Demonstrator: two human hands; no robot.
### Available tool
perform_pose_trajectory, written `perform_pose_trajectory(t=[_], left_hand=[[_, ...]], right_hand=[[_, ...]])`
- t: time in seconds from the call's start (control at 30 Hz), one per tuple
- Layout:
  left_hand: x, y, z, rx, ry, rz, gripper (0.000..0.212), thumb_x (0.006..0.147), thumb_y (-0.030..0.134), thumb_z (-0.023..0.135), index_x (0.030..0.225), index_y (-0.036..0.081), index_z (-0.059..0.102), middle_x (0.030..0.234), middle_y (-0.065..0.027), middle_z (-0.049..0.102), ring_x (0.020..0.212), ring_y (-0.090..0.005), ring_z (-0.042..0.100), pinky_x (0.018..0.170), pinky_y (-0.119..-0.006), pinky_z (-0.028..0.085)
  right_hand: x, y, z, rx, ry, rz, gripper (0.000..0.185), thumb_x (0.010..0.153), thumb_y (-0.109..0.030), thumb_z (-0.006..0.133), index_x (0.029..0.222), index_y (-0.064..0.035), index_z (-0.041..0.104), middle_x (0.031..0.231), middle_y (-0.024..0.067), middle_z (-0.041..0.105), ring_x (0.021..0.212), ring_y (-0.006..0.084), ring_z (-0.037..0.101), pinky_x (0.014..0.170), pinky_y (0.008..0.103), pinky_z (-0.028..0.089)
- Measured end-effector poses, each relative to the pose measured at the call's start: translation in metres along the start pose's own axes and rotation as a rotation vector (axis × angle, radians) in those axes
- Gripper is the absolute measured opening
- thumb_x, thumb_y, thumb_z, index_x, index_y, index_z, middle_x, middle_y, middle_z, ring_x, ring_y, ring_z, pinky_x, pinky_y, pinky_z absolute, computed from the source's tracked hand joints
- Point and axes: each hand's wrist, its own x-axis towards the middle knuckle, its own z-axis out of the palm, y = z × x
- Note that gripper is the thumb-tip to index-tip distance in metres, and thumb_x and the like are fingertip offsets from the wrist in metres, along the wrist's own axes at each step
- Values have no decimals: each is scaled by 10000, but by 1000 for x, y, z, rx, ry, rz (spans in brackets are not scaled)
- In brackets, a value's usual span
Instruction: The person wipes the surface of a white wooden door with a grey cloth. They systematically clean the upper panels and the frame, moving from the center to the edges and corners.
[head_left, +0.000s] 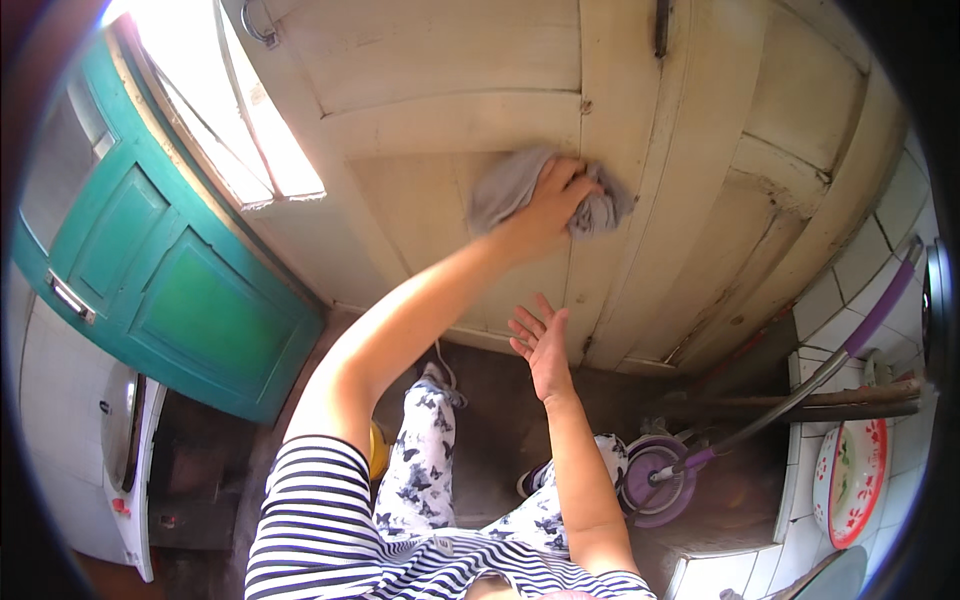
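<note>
My left hand (553, 196) grips a crumpled grey cloth (506, 187) against the lower panel of a cream wooden door (450, 120). Part of the cloth spreads flat to the left of the fingers, and the rest bunches up to their right. Both hand and cloth look slightly blurred. Lower down, my right hand (546, 349) is raised in front of the door's bottom edge, empty, with its fingers spread.
A green panelled door (202, 292) stands at left beside a bright window opening (225, 90). To the right, a purple-handled mop (810, 382) leans across from a purple bucket (660, 491). An enamel basin (851, 480) rests against white tiles. Something yellow (379, 450) sits by my leg.
</note>
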Motion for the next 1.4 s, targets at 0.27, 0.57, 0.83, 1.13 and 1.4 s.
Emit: perform_pose_trajectory(t=[0.27, 0.57, 0.83, 1.13, 1.4], left_hand=[[-49, 102, -5, -388, -349, -719, 626, 876, 121, 703, 1428, -10, 439, 1411, -247, 436, 1265, -433, 530, 1011, -457, 487], [-163, 135, -59, -430, -57, -529, 518, 884, 71, 717, 1365, 47, 527, 1302, -177, 558, 1028, -343, 683, 856, -392, 574], [-284, 140, -54, -301, -230, -454, 196, 879, 50, 696, 1072, 78, 719, 1114, -115, 648, 962, -292, 689, 794, -368, 579], [-317, 157, -60, -186, -227, -515, 159, 864, 55, 708, 1021, 81, 711, 1032, -74, 680, 921, -267, 685, 769, -369, 556], [-313, 155, -63, -154, -128, -560, 119, 856, 49, 697, 970, 76, 718, 961, -73, 679, 791, -273, 694, 685, -367, 559]], right_hand=[[-10, -79, -12, 674, 65, -127, 886, 975, -686, 520, 1619, -150, 231, 1507, 138, 471, 1341, 240, 499, 1070, 423, 428], [37, -259, 84, -765, 357, -1224, 928, 959, -340, 732, 1627, -46, 159, 1552, 167, 415, 1409, 246, 426, 1173, 357, 319], [126, -472, 151, -1614, 911, -2358, 490, 942, -279, 630, 1325, 20, 570, 1248, 270, 562, 1094, 466, 559, 944, 555, 473], [133, -262, 44, -1732, 765, -1792, 525, 800, -135, 716, 1277, 23, 562, 1149, 205, 550, 1061, 433, 515, 919, 525, 416], [109, -305, 41, -1532, 344, -1606, 682, 781, -185, 796, 1365, 3, 497, 1314, 246, 530, 1210, 443, 499, 1001, 517, 409]])
